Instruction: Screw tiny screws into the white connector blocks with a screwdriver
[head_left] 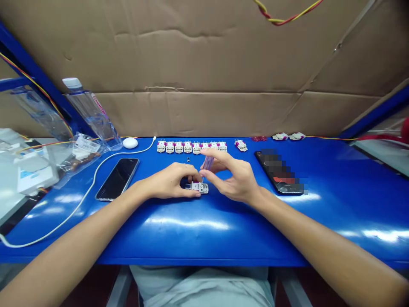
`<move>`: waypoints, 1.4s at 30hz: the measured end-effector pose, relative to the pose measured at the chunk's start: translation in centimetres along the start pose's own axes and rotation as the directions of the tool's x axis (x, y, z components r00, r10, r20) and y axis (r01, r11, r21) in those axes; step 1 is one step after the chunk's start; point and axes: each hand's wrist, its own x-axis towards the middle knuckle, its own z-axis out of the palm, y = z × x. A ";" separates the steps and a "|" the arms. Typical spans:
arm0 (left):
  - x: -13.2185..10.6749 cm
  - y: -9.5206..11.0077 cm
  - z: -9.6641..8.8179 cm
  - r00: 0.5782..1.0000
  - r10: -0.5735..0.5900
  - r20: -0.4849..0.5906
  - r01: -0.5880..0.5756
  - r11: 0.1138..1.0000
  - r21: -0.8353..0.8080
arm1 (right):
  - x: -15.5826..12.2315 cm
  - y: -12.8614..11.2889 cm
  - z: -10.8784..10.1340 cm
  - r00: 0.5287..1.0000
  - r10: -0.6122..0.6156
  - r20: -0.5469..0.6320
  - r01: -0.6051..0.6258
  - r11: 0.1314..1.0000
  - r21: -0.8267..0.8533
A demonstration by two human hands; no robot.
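My left hand [174, 181] is closed on a small white plug [200, 187], its metal pins pointing left, and steadies it against the blue tabletop. Part of the plug is hidden under my fingers. In my right hand [234, 175] a small screwdriver with a see-through purple handle [208, 163] stands nearly upright between thumb and fingers. Its thin shaft reaches down to the plug's face. Just beyond my left fingers lie a few tiny screws [188, 160]. A row of white and magenta plugs [179, 147] lines the back of the table, partly covered by my right hand.
Left of my hands are a phone [118, 179], a white cable [94, 183], a white rounded case [130, 143], a water bottle [92, 111] and a plastic bag [79, 155]. Rightward lie another phone [277, 175], one plug [241, 145] and two white pieces [288, 136]. Cardboard [204, 113] closes off the back.
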 end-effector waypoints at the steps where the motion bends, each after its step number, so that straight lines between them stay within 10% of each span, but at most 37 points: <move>1: 0.0 0.0 0.0 1.000 -0.005 -0.002 0.005 1.000 0.005 | 0.0 0.0 0.0 1.000 -0.018 -0.002 0.018 1.000 -0.008; 42: -0.2 -0.2 0.0 1.000 0.018 -0.006 -0.018 1.000 0.004 | 0.1 -0.1 -0.4 0.999 -0.039 0.030 0.038 0.999 0.014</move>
